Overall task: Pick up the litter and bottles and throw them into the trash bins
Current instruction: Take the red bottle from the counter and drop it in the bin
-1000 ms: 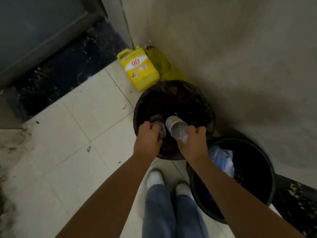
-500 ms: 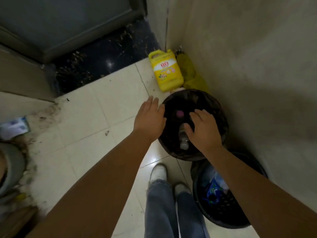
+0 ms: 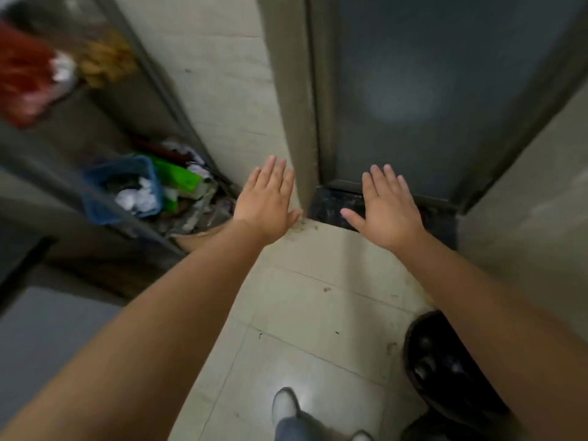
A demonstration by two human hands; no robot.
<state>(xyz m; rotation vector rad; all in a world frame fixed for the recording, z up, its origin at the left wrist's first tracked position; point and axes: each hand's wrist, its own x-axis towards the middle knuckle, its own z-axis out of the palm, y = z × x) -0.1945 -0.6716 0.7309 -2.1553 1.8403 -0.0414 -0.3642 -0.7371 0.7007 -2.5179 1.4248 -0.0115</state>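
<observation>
My left hand [image 3: 265,206] and my right hand [image 3: 386,211] are stretched out in front of me, palms down, fingers spread, with nothing in them. A black trash bin [image 3: 445,374] with bottles dimly visible inside sits at the lower right, partly hidden under my right forearm. A heap of litter [image 3: 191,198] lies on the floor at the left, beside a blue basket [image 3: 122,189] holding crumpled white paper. Green packaging [image 3: 179,181] sticks out of the heap.
A dark grey door [image 3: 445,90] stands straight ahead, with a black threshold [image 3: 331,205] at its foot. A grey frame or shelf [image 3: 95,218] crosses the left side. Red and yellow blurred objects [image 3: 28,78] hang at the upper left. My shoe [image 3: 284,405] stands on pale tiles.
Both hands let go of the bottles over the black bin and are now empty. My view has swung left, away from the bins and yellow jug, toward the door and the litter heap.
</observation>
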